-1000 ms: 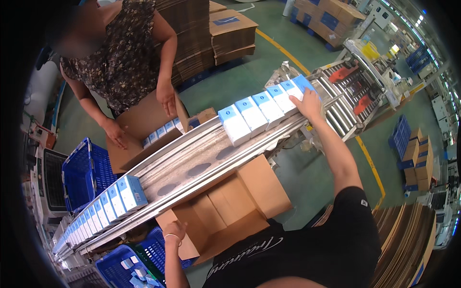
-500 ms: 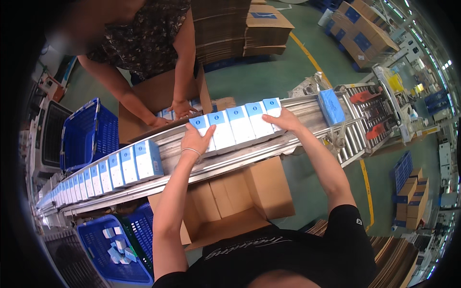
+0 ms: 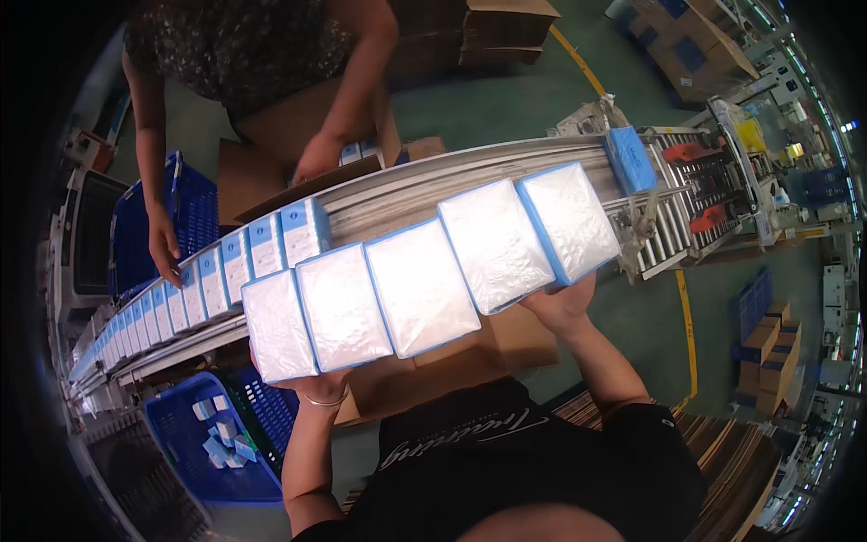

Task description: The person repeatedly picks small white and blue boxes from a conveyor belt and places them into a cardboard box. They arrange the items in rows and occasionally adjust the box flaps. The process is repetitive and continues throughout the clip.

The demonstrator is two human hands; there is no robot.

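Note:
A row of several blue-and-white plastic-wrapped packs is squeezed between my two hands, held above the near side of the conveyor. Its broad white faces are turned up and the row slants a little, higher at the right. My left hand grips the left end from below, fingers mostly hidden by the pack. At the right end, my right hand supports the last packs from beneath. Under the row stands an open cardboard carton, partly covered by the packs.
More packs queue on the conveyor at left; a blue pack lies near the rollers. Across the belt a co-worker has one hand in a carton, the other by the queue. A blue basket holds loose small packs.
Both my hands have lifted the row off the conveyor toward me and tipped it, white faces now up. The queued packs moved right. The co-worker's one hand left the carton toward the queue.

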